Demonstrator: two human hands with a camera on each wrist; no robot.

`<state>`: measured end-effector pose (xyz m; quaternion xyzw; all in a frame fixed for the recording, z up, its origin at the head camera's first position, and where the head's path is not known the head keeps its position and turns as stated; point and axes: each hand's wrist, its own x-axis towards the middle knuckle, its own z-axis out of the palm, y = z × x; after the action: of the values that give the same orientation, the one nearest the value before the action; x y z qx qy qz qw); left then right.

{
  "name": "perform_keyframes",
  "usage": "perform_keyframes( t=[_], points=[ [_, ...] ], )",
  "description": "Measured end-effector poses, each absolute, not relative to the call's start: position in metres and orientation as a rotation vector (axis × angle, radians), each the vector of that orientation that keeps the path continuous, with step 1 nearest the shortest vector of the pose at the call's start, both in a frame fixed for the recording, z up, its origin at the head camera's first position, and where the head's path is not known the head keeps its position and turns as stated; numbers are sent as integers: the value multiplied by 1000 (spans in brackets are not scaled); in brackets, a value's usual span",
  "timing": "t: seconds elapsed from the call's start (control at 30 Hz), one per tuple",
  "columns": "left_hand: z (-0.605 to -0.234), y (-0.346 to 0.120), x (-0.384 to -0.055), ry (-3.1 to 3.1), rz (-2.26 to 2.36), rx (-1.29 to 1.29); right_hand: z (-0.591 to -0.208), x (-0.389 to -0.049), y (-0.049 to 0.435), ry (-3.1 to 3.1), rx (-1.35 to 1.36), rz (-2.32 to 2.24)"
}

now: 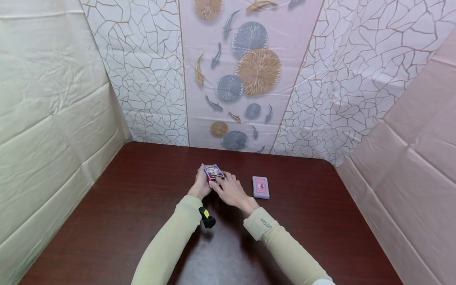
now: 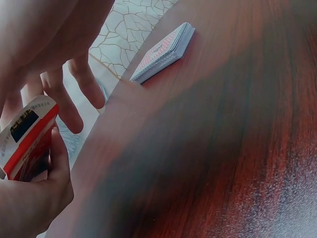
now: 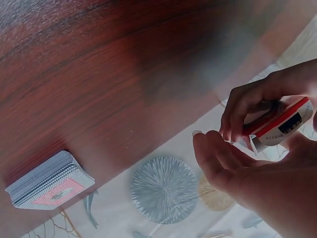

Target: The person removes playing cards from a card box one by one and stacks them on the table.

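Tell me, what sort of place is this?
Possibly a small tabletop booth: a dark reddish-brown table in front of a decorative backdrop with fish and round leaf-like shapes, and plain creased fabric hanging along both sides.

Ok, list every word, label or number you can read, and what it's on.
"Let's Slim", probably: right sleeve; small print.
Box, top face: lettering too small to read.
Box end and red strip: print too blurred to read.
Deck: no readable text.
Yellow patch: nothing legible.
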<state>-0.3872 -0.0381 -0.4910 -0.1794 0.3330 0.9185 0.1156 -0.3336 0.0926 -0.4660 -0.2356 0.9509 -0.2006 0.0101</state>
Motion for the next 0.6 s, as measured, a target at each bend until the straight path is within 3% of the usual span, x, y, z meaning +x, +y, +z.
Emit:
perform_keyframes(
  t=[0.6],
  points=[
    [-493, -42, -389, 998, 2715, -641, -466, -332, 94, 3015, -837, -695]
  ],
)
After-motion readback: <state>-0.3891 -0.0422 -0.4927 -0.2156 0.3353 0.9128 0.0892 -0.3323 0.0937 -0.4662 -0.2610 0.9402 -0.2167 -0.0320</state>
